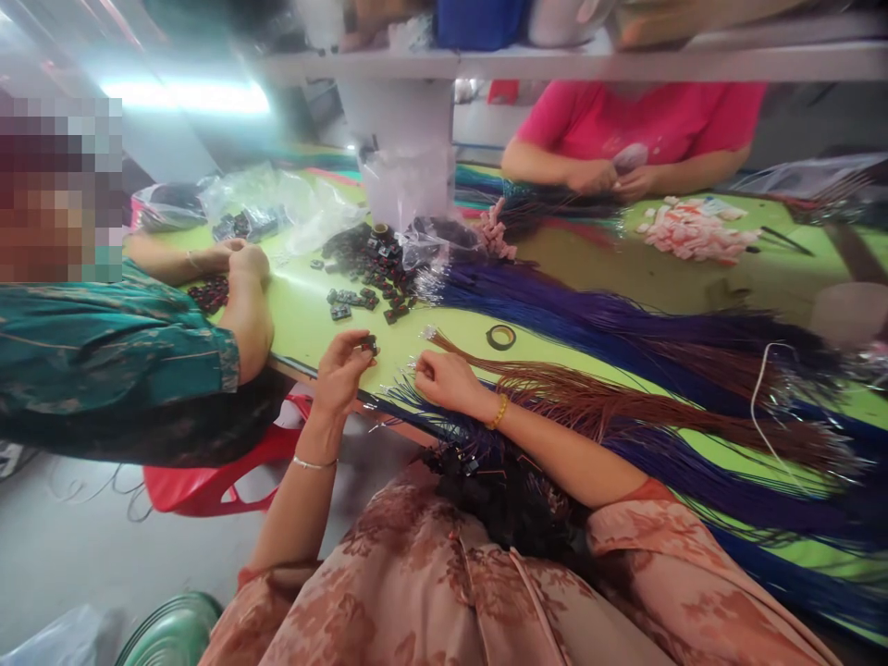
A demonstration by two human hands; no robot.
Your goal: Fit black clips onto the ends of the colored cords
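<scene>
And there's the glare: a white-blue strip light (pixel 184 96) blazes at upper left, haze spilling round it! The green table (pixel 305 301) is bright, washed pale towards its far left corner, but duller shade covers part of its far side, below the shelf (pixel 527 65). Heavy smearing now along the shelf and towards the table's right edge, where the wires (pixel 666 407) streak and bend with wide-angle stretch. Mid-table looks clearer, though the small black part (pixel 368 346) stays soft. Pixelation (pixel 62 190) masks the left side.
</scene>
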